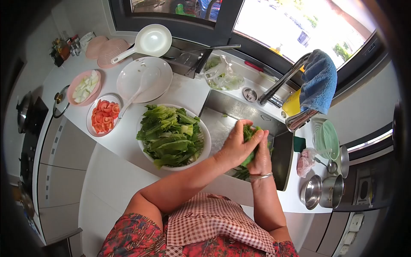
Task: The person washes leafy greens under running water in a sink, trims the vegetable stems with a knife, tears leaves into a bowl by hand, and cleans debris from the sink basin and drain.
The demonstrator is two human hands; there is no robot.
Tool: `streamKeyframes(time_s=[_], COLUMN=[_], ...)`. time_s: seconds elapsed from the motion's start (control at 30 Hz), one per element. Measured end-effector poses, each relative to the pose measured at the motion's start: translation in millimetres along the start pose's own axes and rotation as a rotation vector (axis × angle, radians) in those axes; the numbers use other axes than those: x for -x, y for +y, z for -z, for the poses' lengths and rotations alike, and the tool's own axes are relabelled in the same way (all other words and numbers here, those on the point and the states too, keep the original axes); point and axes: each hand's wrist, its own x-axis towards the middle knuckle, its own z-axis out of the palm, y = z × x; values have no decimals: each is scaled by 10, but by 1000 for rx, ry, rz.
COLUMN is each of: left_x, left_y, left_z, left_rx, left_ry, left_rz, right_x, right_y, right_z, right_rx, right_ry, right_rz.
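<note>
Over the steel sink (pixel 222 112), my left hand (pixel 238 145) and my right hand (pixel 260 159) are pressed around a bunch of leafy greens (pixel 248 135). Both hands are closed on it, the palms facing each other. More greens (pixel 242 172) lie low in the sink, partly hidden beneath my hands. To the left of the sink, a white bowl (pixel 207 141) is heaped with green lettuce leaves (pixel 171 139).
Left of the lettuce are a plate of cut tomatoes (pixel 104 115), a pink bowl of white pieces (pixel 85 87) and a large white bowl (pixel 128 81). A faucet (pixel 282 81) rises behind the sink. Steel pots (pixel 311 192) and a green basket (pixel 327 137) stand right.
</note>
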Motion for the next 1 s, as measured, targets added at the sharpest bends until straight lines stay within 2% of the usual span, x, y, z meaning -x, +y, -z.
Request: streamKeyframes(time_s=[0.03,0.07,0.1,0.17,0.23,0.3,0.33,0.37,0.43,0.47,0.5,0.57,0.6,0.67,0.7,0.77,0.8,0.87,0.9,1.0], left_x=[15,52,94,198,219,165,163,159,138,95,69,96,122,246,306,363,330,339,336,337], left_y=[21,22,89,190,263,303,451,609,861,898,924,1006,908,479,166,-126,-155,-161,-152,-79], left_z=[-20,25,81,169,238,380,465,571,820,965,1109,1370,1477,1643,1692,1654,1613,1569,1573,1649], left_rx=[-22,82,81,-169,-224,-158,-62,-58,-83,-229,-371,-805,-794,-1274,-1372,-1348,-1335,-1400,-1400,-1280], left_ry=[-33,-143,-146,-150,-140,-155,-199,-205,-199,-167,-137,-141,-159,-160,-269,-240,-255,-233,-235,-223], left_rz=[-53,55,55,-296,-348,-384,-280,-277,-259,-360,-464,-420,-428,-280,-70,-11,-26,25,21,35], right_x=[-5,10,74,125,214,346,360,371,354,296,185,40,-42,-216,-282,-377,-441,-491,-521,-543], right_y=[67,66,-5,-93,-177,-252,-264,-287,-341,-345,-351,-389,-378,-300,-249,-130,-81,54,85,181], right_z=[-34,-41,-132,-129,-226,-418,-430,-459,-505,-460,-302,-63,112,547,767,1235,1487,1955,2100,2345], right_rx=[-3,-82,-161,-228,-292,-503,-502,-503,-287,-128,-3,170,169,250,251,422,422,565,562,706], right_ry=[-64,-83,-101,-112,-127,-304,-358,-352,-412,-435,-413,-215,-196,66,90,316,337,523,525,610], right_rz=[59,2,-57,-80,-103,-206,-227,-223,-180,-104,-69,-52,-41,-104,-98,-126,-117,-214,-211,-415])
